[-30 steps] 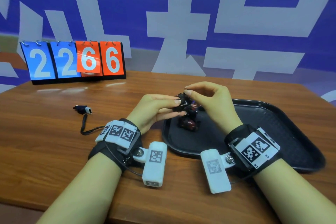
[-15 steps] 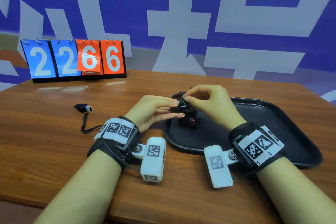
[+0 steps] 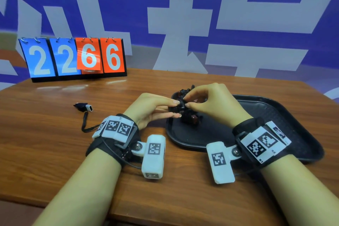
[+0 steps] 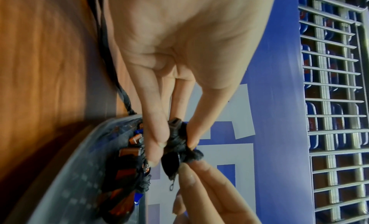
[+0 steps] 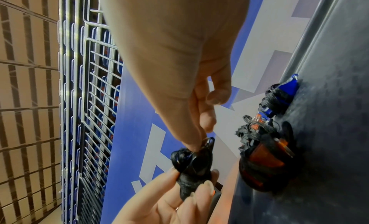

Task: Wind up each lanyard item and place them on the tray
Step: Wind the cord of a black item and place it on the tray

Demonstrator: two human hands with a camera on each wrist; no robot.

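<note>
A small black item wound in black lanyard cord (image 3: 180, 105) (image 4: 176, 140) (image 5: 192, 169) is held above the left end of the black tray (image 3: 275, 115). My left hand (image 3: 161, 108) pinches it between thumb and fingers (image 4: 157, 132). My right hand (image 3: 200, 101) pinches the cord's loose end at the top of the bundle, thumb and forefinger together (image 5: 191, 137). Wound orange items (image 3: 190, 118) (image 5: 265, 161) and a blue one (image 5: 279, 95) lie on the tray just below. Another lanyard item (image 3: 84, 107), unwound, lies on the table at the left.
A flip scoreboard (image 3: 73, 58) reading 2266 stands at the table's back left. The wooden table (image 3: 45, 143) has its front edge near my forearms. The unwound item's black cord (image 3: 86, 124) trails toward my left wrist.
Both hands have stayed over the tray's left end. My right hand has dropped lower, its fingertips now meeting the left hand's on the bundle.
</note>
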